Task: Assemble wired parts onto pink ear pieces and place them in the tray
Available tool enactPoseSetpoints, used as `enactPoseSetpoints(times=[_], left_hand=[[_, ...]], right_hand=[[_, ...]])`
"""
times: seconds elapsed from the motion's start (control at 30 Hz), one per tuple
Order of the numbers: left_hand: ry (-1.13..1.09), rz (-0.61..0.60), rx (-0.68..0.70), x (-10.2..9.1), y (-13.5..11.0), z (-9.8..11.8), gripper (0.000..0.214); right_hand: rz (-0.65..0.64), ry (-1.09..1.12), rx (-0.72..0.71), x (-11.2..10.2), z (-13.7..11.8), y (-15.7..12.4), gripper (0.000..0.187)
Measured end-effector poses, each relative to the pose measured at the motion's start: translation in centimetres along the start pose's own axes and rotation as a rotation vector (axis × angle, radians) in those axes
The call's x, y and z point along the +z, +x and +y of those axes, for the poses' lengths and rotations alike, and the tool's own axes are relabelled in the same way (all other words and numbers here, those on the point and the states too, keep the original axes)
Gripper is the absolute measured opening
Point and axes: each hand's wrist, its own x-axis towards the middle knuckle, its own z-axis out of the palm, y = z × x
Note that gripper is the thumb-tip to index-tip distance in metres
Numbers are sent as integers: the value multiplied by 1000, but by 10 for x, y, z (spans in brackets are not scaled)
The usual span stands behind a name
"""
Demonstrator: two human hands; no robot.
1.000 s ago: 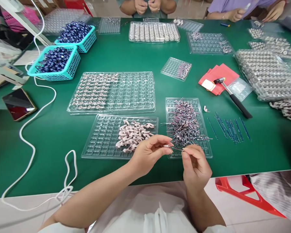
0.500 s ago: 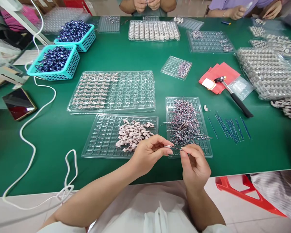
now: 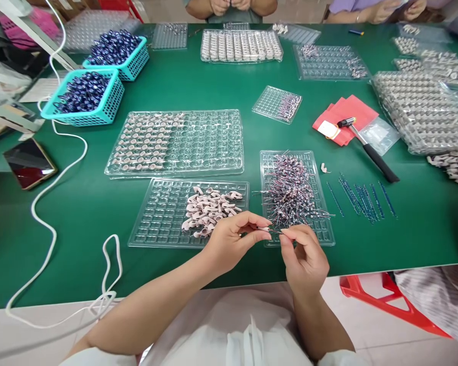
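Note:
My left hand pinches a small pale pink sleeve piece at its fingertips, just over the front edge of the green table. My right hand pinches a thin wire-leaded component, its lead meeting the sleeve between the two hands. Right behind them lie a clear tray holding a heap of pink sleeves and another clear tray piled with wire-leaded components. A larger clear blister tray behind those has its left cells filled with finished pink pieces.
Two teal baskets of dark blue parts stand at the back left. A phone and a white cable lie at the left. A hammer on red cloth and blue wire pieces sit right. Other people's hands work at the far edge.
My right hand has moved slightly left, closing the gap to my left hand, so the component's lead now meets the sleeve. The view has shifted a little.

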Motion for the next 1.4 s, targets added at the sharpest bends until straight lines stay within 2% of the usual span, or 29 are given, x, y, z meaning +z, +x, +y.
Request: enactPoseSetpoints(times=[0.23, 0.5, 0.8, 0.9, 1.07, 1.2, 1.4], left_hand=[[261, 2, 270, -3, 2, 0, 3], [279, -19, 299, -6, 4, 0, 6], [253, -32, 202, -6, 5, -6, 7], [158, -62, 75, -7, 5, -4, 10], [-46, -158, -184, -9, 6, 7, 28], [21, -183, -186, -11, 6, 11, 13], [52, -123, -98, -12, 5, 8, 14]], right_hand=[[-63, -69, -21, -1, -1, 0, 30], [-109, -114, -62, -1, -2, 0, 33], [-156, -141, -125, -1, 0, -1, 40], [-164, -149, -125, 0, 0, 0, 38], [-138, -120, -78, 0, -2, 1, 35], [-176, -50, -31, -2, -1, 0, 37], [-177, 76, 100, -4, 3, -3, 35]])
